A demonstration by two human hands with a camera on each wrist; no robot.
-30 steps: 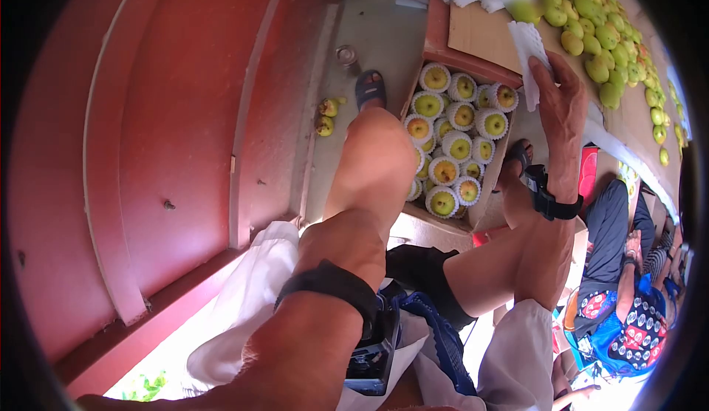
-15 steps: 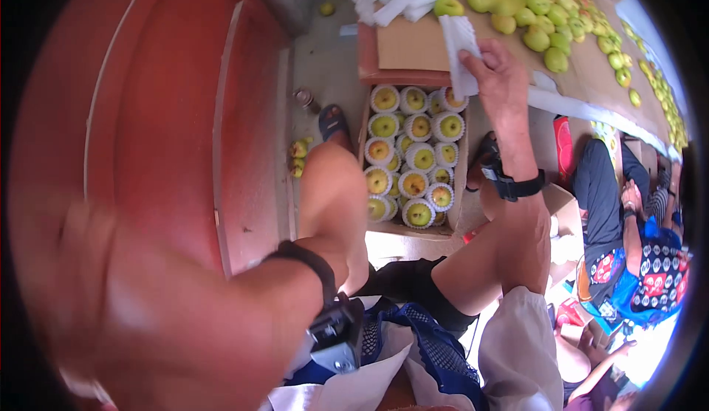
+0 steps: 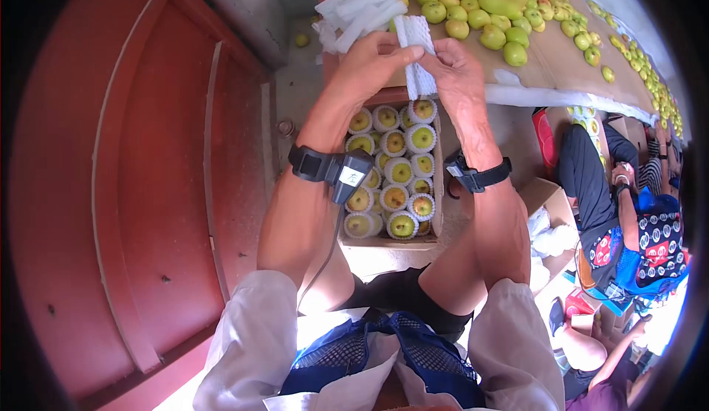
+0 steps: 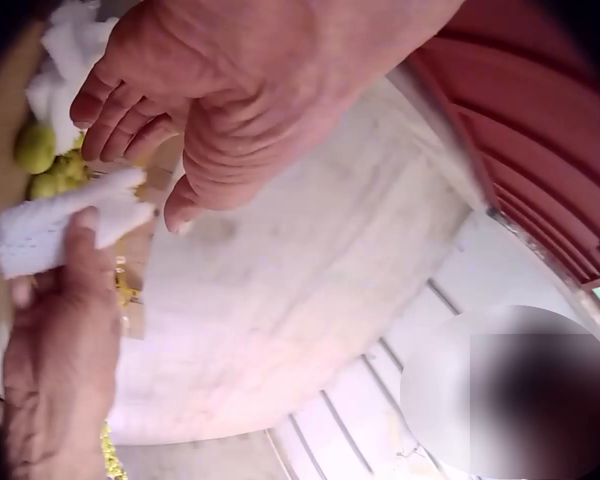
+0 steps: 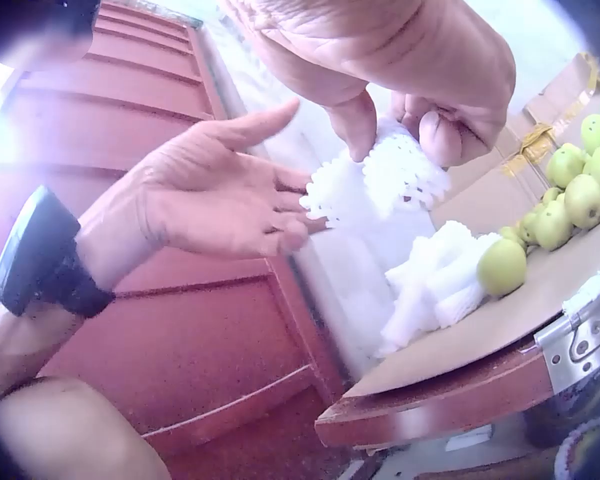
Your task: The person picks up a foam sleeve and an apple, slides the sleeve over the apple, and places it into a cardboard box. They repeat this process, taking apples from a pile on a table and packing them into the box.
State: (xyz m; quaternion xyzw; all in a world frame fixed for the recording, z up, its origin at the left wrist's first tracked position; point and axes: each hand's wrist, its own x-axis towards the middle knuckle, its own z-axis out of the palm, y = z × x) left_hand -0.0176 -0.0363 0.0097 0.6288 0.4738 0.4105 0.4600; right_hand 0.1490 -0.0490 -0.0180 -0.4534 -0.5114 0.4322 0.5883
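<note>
My right hand (image 3: pixel 461 79) pinches a flattened white foam net sleeve (image 3: pixel 416 36) between thumb and fingers, above the table's near edge. From the other side my left hand (image 3: pixel 369 67) comes up to it, thumb overlapping the sleeve in the head view. In the right wrist view the left hand (image 5: pixel 220 195) has its fingers spread, palm turned to the sleeve's frilled end (image 5: pixel 380 185), fingertips right at it. Below both forearms stands a cardboard box (image 3: pixel 439 211) of yellow-green apples (image 3: pixel 399 173), each in a white foam net.
A pile of foam sleeves (image 3: pixel 358 12) lies on the cardboard-covered table (image 3: pixel 561 64), beside many loose green apples (image 3: pixel 515 53). Red panelling (image 3: pixel 159 189) rises on the left. To the right are an open carton (image 3: pixel 550 197) and other seated people (image 3: pixel 591 182).
The left hand has swung up from the lower left to the sleeve in the right hand. The view has shifted, and the right hand keeps its hold on the sleeve.
</note>
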